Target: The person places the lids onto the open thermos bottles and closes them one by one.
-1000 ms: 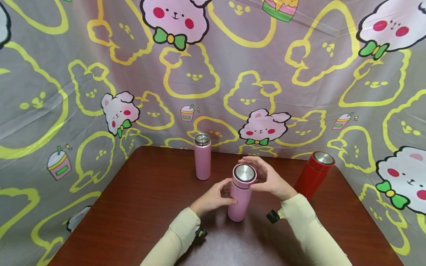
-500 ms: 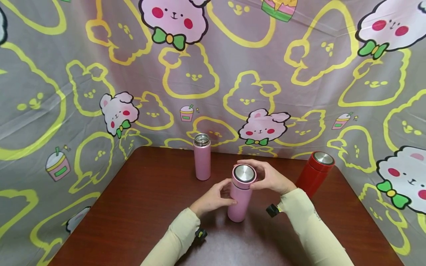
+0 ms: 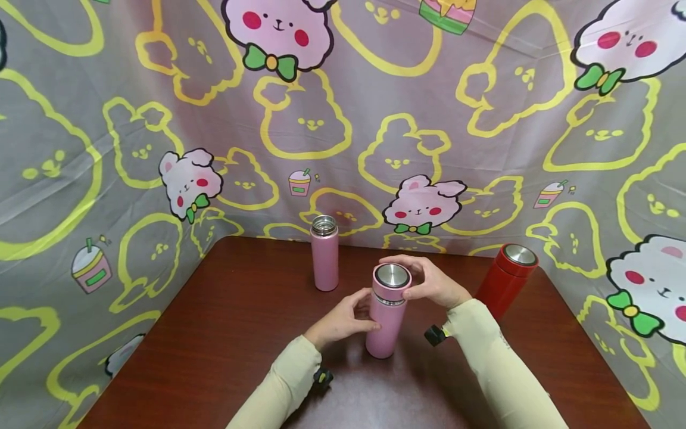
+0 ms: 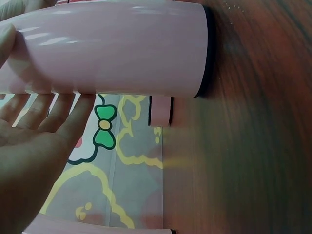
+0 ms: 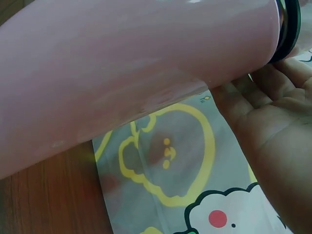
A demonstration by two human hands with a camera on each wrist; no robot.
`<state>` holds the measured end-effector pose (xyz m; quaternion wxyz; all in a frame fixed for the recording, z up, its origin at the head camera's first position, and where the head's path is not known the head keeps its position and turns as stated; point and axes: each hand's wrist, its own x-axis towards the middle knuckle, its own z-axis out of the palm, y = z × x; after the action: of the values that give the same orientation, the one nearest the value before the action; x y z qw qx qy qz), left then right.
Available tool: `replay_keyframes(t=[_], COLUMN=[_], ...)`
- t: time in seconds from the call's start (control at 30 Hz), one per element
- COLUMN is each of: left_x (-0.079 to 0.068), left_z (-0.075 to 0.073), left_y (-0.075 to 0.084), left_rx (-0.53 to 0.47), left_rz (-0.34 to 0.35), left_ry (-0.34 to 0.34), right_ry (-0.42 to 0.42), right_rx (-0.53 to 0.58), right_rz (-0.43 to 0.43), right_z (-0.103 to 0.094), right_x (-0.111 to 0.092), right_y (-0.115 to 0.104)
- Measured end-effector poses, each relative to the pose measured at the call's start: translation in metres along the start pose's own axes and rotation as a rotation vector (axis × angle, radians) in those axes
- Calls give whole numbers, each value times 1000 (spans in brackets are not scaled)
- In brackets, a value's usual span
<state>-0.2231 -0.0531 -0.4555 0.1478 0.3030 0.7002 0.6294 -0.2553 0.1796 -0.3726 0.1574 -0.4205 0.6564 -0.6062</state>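
A pink thermos bottle [image 3: 384,333] stands upright at the middle of the table, its pink lid [image 3: 392,281] topped by a silver disc. Between lid and body a strip of silver neck shows. My left hand [image 3: 340,322] grips the body from the left, thumb in front; in the left wrist view its fingers [image 4: 58,109] spread along the bottle's side. My right hand [image 3: 435,285] holds the lid from the right, thumb at its lower edge. In the right wrist view the pink body [image 5: 146,63] fills the upper left, with a dark ring near the fingers.
A second pink thermos [image 3: 325,262] stands lidless behind and left, silver mouth showing. A red thermos [image 3: 504,283] with a silver-topped lid stands to the right. In the left wrist view a short pink piece [image 4: 161,111] with dark edges sits beyond the bottle. Patterned cloth [image 3: 321,155] borders the table [image 3: 225,322].
The lid has risen slightly off the body, baring the silver neck where a thin dark seam was. My right hand has shifted with it; my left hand keeps its grip.
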Motion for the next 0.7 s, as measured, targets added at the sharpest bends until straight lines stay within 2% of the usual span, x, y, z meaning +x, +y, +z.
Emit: replay_keyframes(t=[0.7], left_x=[0], left_z=[-1], left_y=[-3], left_rx=[-6], left_rz=[31], left_ry=[-12], right_ry=[19], right_rx=[-62], right_rz=[13], right_z=[2], right_x=[-4], right_y=[-3])
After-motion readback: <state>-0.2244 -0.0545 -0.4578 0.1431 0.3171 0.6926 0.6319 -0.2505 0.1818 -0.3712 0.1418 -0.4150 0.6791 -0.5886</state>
